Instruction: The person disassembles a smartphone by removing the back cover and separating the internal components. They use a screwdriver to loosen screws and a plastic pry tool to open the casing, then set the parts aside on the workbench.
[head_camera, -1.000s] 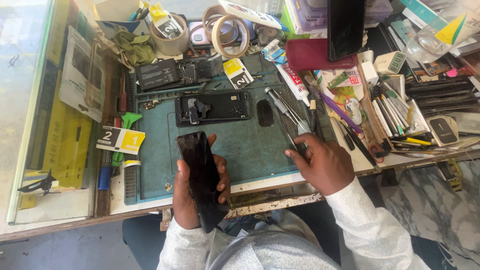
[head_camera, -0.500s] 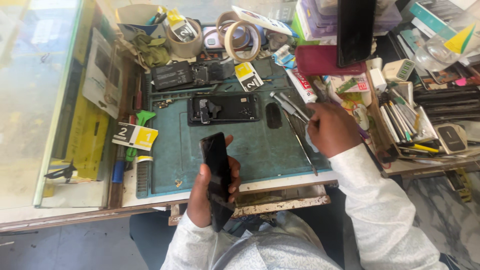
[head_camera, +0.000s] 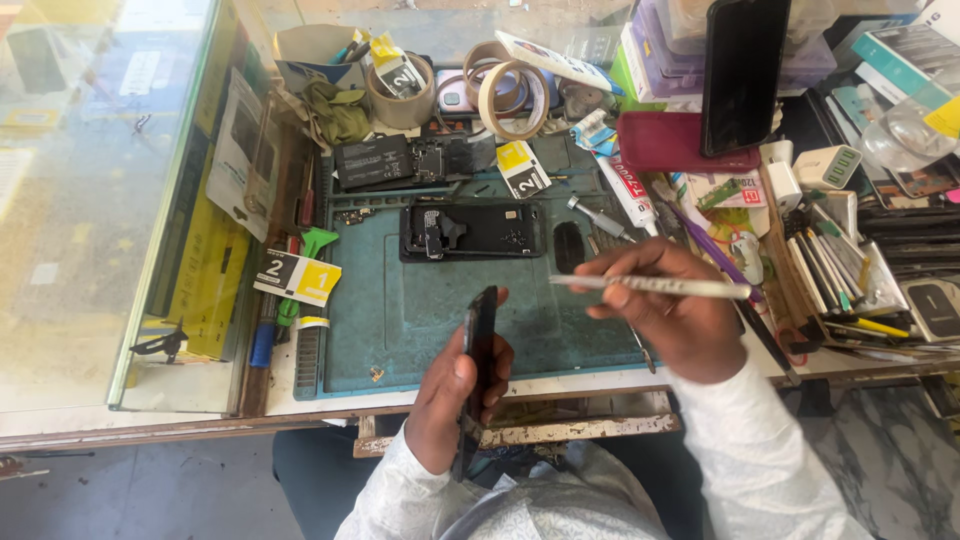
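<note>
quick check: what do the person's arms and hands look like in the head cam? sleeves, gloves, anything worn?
Both hands are bare, with no gloves. No rings or watch can be made out. The left hand and right hand come out of long, loose sleeves of pale whitish cloth with a faint woven pattern, reaching the wrists.

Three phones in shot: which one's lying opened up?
The opened phone lying flat at the green mat's far edge, insides exposed. The left hand grips another edge-on; a third stands propped upright.

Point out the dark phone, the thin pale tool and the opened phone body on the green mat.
Dark phone (head_camera: 478, 350), head view: middle of its raised edge, in the left hand.
Thin pale tool (head_camera: 690, 288), head view: mid-shaft, in the right hand.
Opened phone body (head_camera: 490, 228), head view: its dark interior.
</note>
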